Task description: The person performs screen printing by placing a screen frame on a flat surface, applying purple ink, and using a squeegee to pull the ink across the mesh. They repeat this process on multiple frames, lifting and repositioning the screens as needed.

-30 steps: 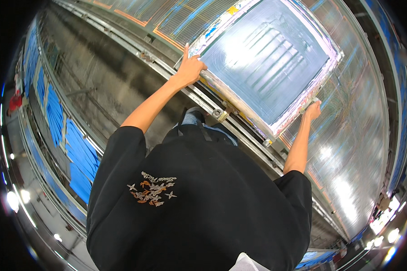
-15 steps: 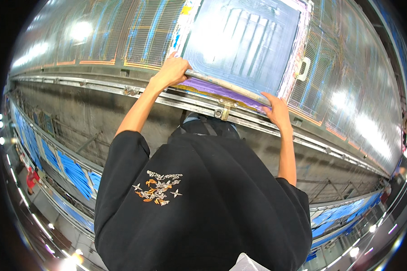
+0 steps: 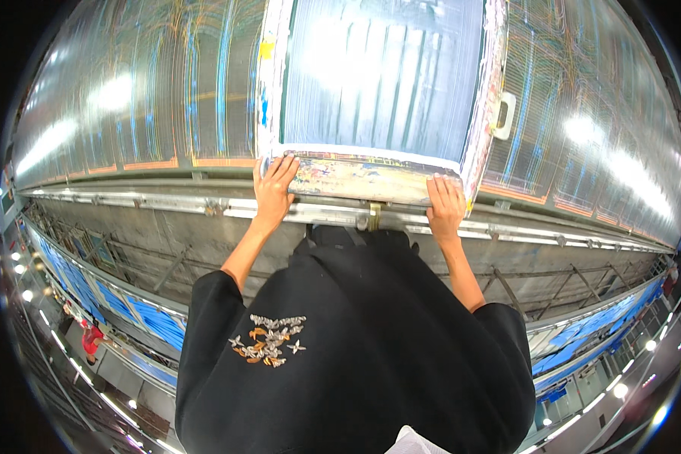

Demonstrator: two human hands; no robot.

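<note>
A screen-printing frame (image 3: 271,98) lies on the long table in front of me, its edges smeared with coloured ink. Glossy blue-grey mesh (image 3: 378,83) fills it. Along its near end rests a wide, paint-stained squeegee (image 3: 359,178), broad face showing. My left hand (image 3: 275,189) grips the squeegee's left end, fingers bent over the top edge. At the other end my right hand (image 3: 446,203) holds it the same way, palm down. Both thumbs are mostly hidden. A white strip borders the mesh just beyond the squeegee; whether it is ink cannot be told.
On the frame's right side sits a white loop handle (image 3: 503,116). A metal rail (image 3: 522,229) runs along the table's near edge. The tabletop (image 3: 151,98) carries fine coloured ink lines. Racks with blue sheets (image 3: 140,306) stand behind me; a person in red (image 3: 91,339) is far left.
The squeegee has rolled from a thin edge to its broad face, covering the purple strip. My fingers have shifted over its top. The view has moved, so the frame sits lower and straighter.
</note>
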